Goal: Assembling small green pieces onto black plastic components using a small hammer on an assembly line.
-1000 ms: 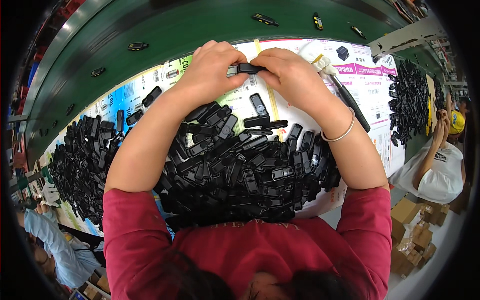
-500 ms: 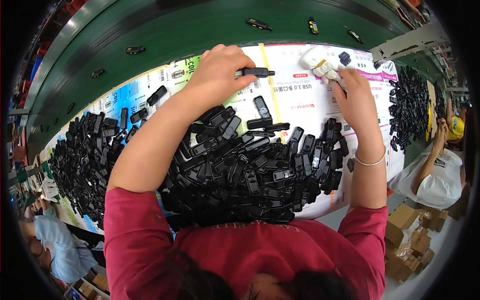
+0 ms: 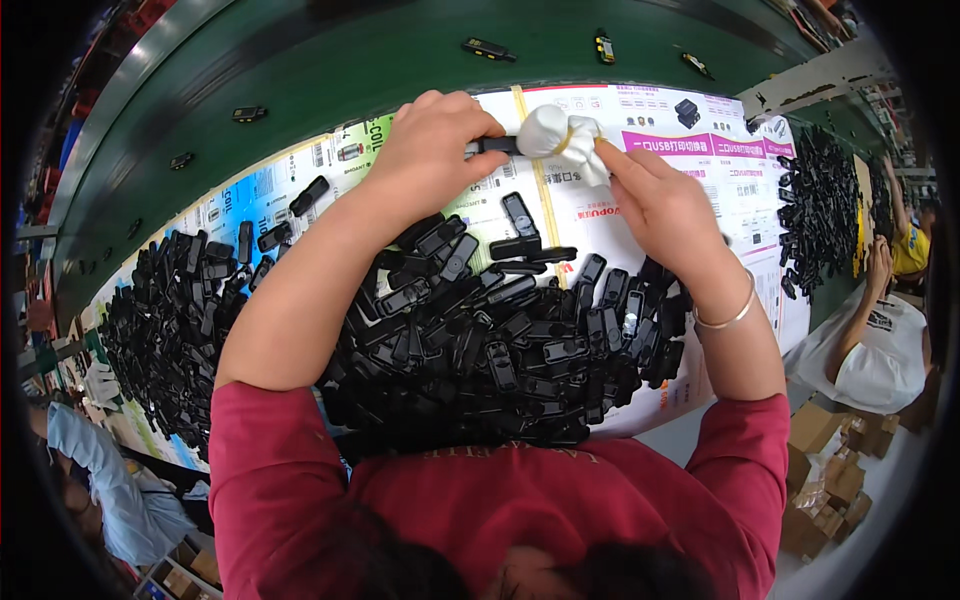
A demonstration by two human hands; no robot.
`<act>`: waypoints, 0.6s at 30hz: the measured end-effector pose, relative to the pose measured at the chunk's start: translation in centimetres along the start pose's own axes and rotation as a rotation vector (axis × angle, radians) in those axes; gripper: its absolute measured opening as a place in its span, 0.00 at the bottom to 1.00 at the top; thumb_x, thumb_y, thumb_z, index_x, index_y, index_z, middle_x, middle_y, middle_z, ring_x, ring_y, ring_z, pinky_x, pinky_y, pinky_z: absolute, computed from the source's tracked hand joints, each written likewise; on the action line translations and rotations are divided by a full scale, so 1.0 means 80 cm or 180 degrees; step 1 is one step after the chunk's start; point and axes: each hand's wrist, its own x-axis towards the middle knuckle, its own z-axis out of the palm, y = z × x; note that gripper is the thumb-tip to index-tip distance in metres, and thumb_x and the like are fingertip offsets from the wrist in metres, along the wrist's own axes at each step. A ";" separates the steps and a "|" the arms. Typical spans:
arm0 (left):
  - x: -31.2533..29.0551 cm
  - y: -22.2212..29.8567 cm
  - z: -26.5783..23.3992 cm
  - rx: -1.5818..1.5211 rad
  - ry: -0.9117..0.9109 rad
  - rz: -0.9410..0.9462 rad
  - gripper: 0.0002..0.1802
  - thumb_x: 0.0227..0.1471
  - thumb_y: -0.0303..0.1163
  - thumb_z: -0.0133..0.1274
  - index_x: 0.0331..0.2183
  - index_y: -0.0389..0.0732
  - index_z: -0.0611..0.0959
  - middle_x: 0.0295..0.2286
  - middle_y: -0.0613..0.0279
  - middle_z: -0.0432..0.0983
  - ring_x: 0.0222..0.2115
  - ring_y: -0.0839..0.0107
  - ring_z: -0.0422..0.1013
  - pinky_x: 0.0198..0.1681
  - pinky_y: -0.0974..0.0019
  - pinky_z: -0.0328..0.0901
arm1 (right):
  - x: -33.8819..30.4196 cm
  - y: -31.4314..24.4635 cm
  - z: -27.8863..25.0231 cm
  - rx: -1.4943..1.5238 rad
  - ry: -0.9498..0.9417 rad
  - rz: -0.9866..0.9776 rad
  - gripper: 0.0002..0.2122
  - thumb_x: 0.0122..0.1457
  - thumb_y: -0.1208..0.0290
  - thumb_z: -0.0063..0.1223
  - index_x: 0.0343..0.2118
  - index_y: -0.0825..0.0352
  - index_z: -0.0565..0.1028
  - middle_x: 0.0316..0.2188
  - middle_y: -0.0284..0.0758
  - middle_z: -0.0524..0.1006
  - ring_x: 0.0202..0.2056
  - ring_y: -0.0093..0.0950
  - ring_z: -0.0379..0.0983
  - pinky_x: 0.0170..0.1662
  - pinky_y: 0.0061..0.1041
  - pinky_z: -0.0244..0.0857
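Between thumb and fingers, my left hand (image 3: 442,138) grips a small black plastic device (image 3: 498,146) that lies level above the printed sheet. My right hand (image 3: 655,195) pinches the gathered end of a white cloth bundle (image 3: 560,135), tied with a yellowish band. The bundle's rounded head is against the right end of the device and hides it. Nearer my body, a large pile of similar black plastic pieces (image 3: 510,340) covers the sheet.
A green conveyor belt (image 3: 370,60) runs along the far side, carrying several black-and-yellow devices (image 3: 488,49). More black pieces heap at left (image 3: 165,320) and far right (image 3: 815,210). A metal bar (image 3: 820,80) crosses at upper right. Co-workers sit on both sides; cardboard boxes (image 3: 830,480) stand at lower right.
My right hand has brought the white cloth bundle leftward onto the end of the black device. My left hand stays nearly in place. Devices on the belt have shifted left.
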 end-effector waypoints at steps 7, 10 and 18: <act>0.000 0.000 0.001 0.0182 0.0027 0.0107 0.12 0.44 0.36 0.62 0.34 0.45 0.83 0.33 0.66 0.74 0.40 0.63 0.68 0.47 0.60 0.61 | 0.005 -0.003 -0.002 0.0060 -0.0436 0.0459 0.17 0.57 0.75 0.49 0.51 0.61 0.73 0.28 0.41 0.75 0.29 0.37 0.74 0.31 0.32 0.70; 0.003 -0.009 -0.016 0.0564 0.0044 0.0126 0.12 0.45 0.35 0.61 0.34 0.42 0.83 0.33 0.63 0.75 0.39 0.61 0.70 0.45 0.60 0.63 | -0.004 0.039 0.001 0.0088 0.0019 0.0635 0.15 0.57 0.72 0.51 0.49 0.62 0.75 0.30 0.41 0.77 0.34 0.39 0.73 0.40 0.35 0.68; 0.005 -0.128 -0.086 0.1215 0.0139 -0.1335 0.18 0.49 0.39 0.58 0.42 0.43 0.82 0.40 0.57 0.75 0.43 0.59 0.71 0.46 0.58 0.66 | 0.019 -0.026 0.011 0.0340 -0.0024 -0.1038 0.15 0.48 0.76 0.52 0.40 0.57 0.80 0.39 0.32 0.75 0.41 0.32 0.71 0.45 0.31 0.65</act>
